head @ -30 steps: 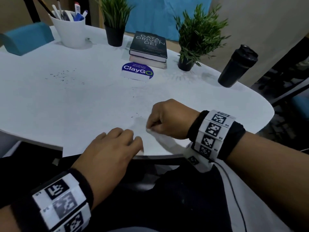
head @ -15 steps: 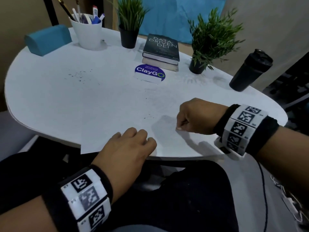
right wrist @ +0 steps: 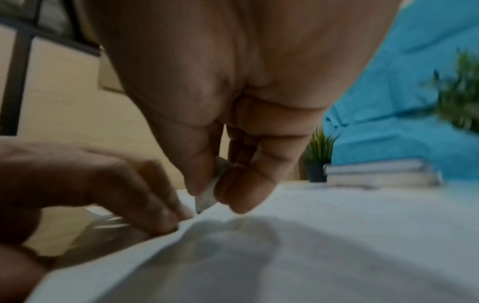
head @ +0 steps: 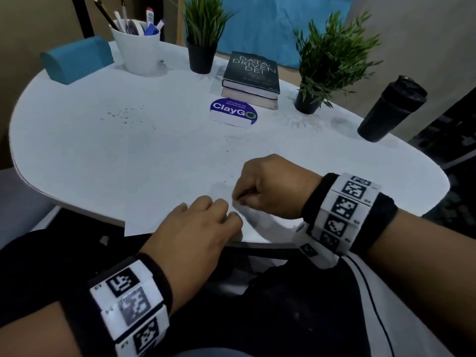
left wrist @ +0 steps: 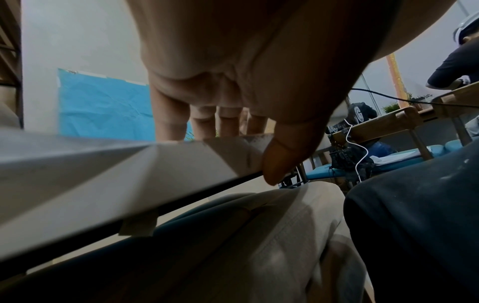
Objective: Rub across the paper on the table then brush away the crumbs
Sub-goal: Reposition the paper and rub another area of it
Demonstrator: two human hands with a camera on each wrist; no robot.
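Head view: I note my left hand with fingers spread flat, pressing the paper at the desk's near edge, my right hand pinching a white eraser tip-down on that sheet.

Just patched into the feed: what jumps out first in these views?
Front and centre, the right hand pinches a small white eraser down onto the paper, while the left hand presses the sheet at the table's near edge. Dark crumbs lie scattered far left.
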